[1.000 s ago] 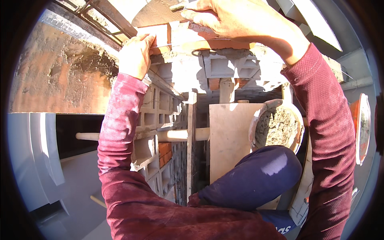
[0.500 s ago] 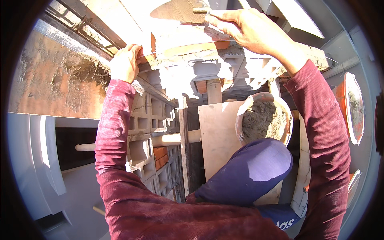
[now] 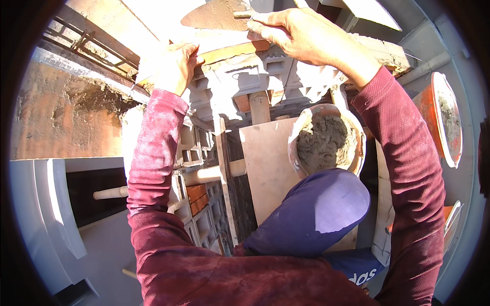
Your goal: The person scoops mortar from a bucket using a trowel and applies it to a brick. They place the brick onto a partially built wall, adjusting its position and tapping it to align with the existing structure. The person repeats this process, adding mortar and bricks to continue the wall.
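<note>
R hand [image 3: 286, 34] holds trowel [image 3: 214, 16] by handle [image 3: 242, 15], prob. for control, L hand [image 3: 174, 67] bunched by 1 brick [image 3: 232, 52] (can't tell if gripping), w/ bucket [image 3: 293, 143] near knee [image 3: 337, 201], prob. for easy reach.

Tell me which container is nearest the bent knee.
The round mortar bucket left of the right sleeve; in this view the knee overlaps its rim. The upper orange container and the partly hidden lower one show beyond that sleeve.
</note>
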A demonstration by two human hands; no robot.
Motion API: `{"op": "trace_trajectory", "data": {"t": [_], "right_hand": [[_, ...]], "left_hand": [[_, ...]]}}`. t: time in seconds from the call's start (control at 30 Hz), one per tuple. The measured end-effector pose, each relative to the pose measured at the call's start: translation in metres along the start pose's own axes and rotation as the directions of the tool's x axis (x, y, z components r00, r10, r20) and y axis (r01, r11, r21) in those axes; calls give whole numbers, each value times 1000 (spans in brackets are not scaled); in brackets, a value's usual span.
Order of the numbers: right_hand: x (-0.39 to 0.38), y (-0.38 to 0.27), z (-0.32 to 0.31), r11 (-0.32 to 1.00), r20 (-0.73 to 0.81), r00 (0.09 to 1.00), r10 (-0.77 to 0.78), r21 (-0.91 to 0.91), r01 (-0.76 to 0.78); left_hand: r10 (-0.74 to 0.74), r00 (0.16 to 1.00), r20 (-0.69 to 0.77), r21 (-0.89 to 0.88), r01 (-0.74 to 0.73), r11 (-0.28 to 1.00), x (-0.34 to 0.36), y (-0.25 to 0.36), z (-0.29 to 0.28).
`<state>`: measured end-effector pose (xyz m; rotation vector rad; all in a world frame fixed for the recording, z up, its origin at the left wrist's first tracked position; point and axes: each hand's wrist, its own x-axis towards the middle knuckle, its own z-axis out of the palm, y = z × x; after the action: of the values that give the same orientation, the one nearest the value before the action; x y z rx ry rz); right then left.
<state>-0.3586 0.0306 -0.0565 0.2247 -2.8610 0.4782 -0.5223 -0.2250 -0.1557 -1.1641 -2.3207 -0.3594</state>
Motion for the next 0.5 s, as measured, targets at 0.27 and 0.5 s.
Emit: {"op": "trace_trajectory", "data": {"t": [0.27,0.5], "right_hand": [[-1,-13,-7,998,-49,998,41,-46,-43],[-5,-15,-11,994,-132,986,-106,5,107]], "left_hand": [[-54,997,49,-57,57,997,1,-4,-6],[-100,991,86,10,100,995,-3,12,-15]]}}
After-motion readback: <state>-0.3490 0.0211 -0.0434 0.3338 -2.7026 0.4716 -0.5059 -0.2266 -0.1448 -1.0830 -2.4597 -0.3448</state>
